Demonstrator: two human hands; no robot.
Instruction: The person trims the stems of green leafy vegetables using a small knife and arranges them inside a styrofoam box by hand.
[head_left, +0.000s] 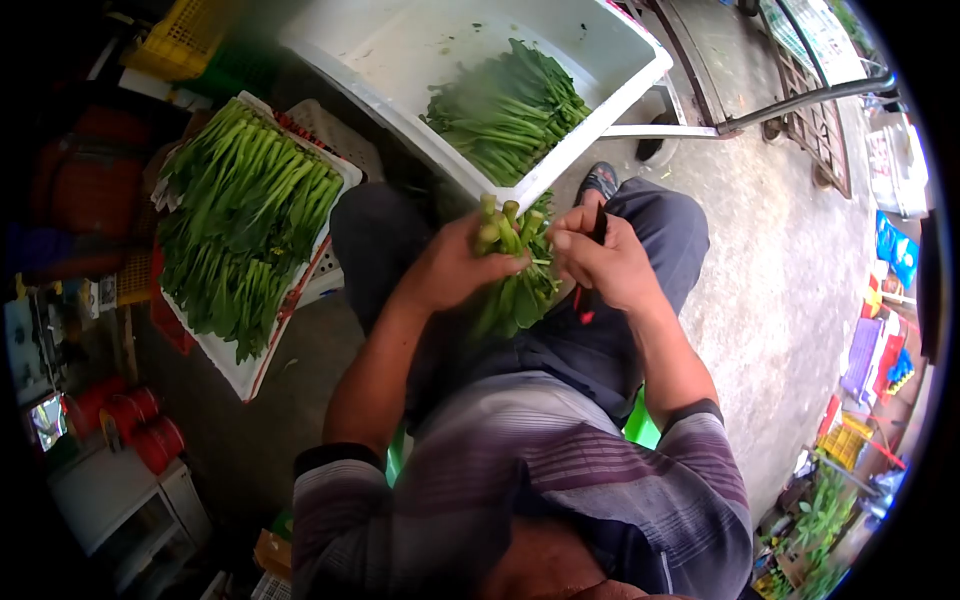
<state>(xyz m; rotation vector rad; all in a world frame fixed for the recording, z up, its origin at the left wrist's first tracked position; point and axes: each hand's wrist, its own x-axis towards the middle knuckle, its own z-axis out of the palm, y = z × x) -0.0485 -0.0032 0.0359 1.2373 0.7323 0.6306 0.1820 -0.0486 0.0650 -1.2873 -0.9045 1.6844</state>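
Observation:
My left hand (462, 262) is closed around a few stalks of leafy green vegetable (508, 232), cut ends up and leaves hanging between my knees. Close beside them, my right hand (603, 256) grips a dark-bladed knife (600, 222) with some red on its lower end. The right thumb and fingertips come near the stalks; whether they touch is unclear. Ahead, a white foam box (480, 192) holds a heap of the same greens (515, 110). To the left, another white tray (245, 385) is piled with long green stalks (245, 220), some with small yellow flowers.
A metal trolley frame (720, 128) stands at the upper right on the concrete floor (760, 300). Red containers (150, 430) and a white cabinet (110, 490) are at the lower left. A yellow crate (180, 38) sits at the upper left. Under me shows a green stool (640, 425).

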